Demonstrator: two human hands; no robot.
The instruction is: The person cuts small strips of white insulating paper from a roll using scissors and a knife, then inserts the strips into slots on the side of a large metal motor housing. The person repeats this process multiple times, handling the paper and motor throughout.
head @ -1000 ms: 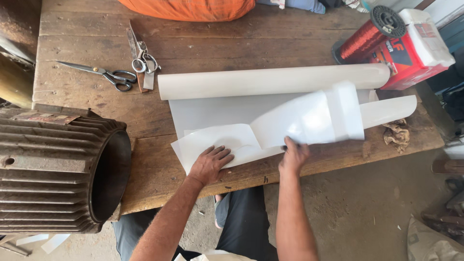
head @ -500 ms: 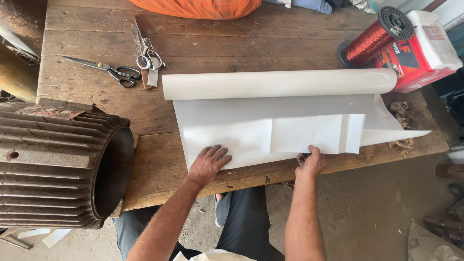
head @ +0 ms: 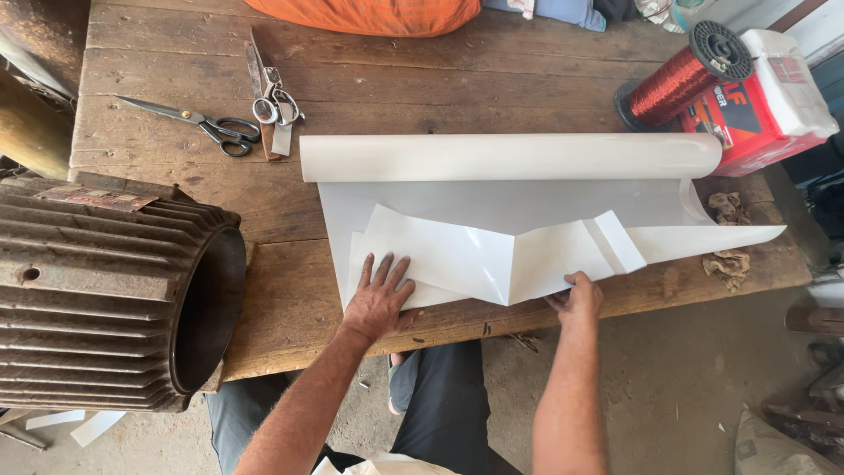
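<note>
A white sheet [head: 492, 207] is unrolled from a long roll [head: 510, 157] that is laid crosswise on the wooden table [head: 440, 88]; the sheet's folded front strip [head: 492, 259] is run left to right, parallel to the roll and on the near side of it. The left hand [head: 380, 299] is laid flat on the strip's left end, fingers spread and pressed down. The right hand [head: 576, 297] is placed at the strip's near edge, right of its middle, and the edge is pinched and lifted between thumb and fingers. Beyond the roll, two pairs of scissors [head: 224, 132] are seen; left of the roll, a ribbed motor housing [head: 105, 290] is set.
</note>
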